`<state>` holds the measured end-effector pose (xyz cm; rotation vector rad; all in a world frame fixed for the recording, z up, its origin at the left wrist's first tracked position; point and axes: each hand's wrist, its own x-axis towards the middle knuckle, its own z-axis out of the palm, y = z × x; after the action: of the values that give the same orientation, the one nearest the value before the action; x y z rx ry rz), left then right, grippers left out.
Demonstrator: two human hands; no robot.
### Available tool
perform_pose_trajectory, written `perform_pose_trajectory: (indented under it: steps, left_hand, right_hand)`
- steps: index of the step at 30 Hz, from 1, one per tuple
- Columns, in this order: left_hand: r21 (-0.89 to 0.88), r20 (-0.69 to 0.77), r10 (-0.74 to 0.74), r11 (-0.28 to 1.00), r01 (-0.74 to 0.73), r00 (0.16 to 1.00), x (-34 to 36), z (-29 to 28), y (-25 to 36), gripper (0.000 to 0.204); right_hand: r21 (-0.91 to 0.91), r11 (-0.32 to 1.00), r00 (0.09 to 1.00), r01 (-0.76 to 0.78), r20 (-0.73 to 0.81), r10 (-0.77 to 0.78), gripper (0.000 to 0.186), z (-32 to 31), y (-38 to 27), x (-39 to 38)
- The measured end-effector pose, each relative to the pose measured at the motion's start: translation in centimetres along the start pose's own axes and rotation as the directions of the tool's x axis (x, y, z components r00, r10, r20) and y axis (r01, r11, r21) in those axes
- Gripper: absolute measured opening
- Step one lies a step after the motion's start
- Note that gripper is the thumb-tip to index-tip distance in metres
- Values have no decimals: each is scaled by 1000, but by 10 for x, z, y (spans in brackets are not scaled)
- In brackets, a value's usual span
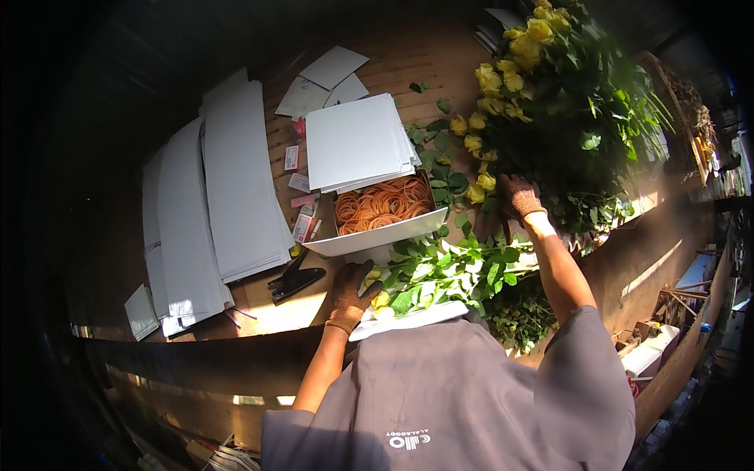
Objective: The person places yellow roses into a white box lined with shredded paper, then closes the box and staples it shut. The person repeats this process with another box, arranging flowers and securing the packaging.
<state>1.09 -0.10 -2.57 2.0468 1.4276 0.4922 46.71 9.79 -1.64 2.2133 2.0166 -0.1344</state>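
while by l hand (350,292) — yel roses (440,275)

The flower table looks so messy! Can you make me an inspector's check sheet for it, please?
Surface: brown wooden table, sunlit in patches.
Job's things: large bunch of yellow roses at the far right; smaller leafy green bunch with yellow blooms near the person; orange rubber bands in an open box; stacked white sheets; long white sheets on the left; black stapler.
Clutter: loose green leaves; small red-and-white boxes.
Hands: brown-gloved left hand at the smaller bunch's blooms; brown-gloved right hand beside the large bunch, grip unclear.
Cables: nothing seen.
Surroundings: white box-shaped thing at lower right; rim too dark to tell.
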Motion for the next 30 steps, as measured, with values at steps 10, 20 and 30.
perform_pose_trajectory:
  steps: [10, 20, 30]
  left_hand:
    - [-48, 83, -88, 995, 92, 993, -6, -4, 1, 57]
    - [74, -111, -12, 997, 21, 994, -12, 18, -13, 53]
    - [51, -108, 38, 998, -32, 993, -12, 13, -10, 56]
  right_hand:
    - [226, 875, 797, 428, -551, -247, 30, -213, -43, -73]
    - [453, 572, 682, 684, -119, -722, 41, -58, -218, -87]
    - [123, 604, 615, 788, -217, -758, 41, 22, -225, -64]
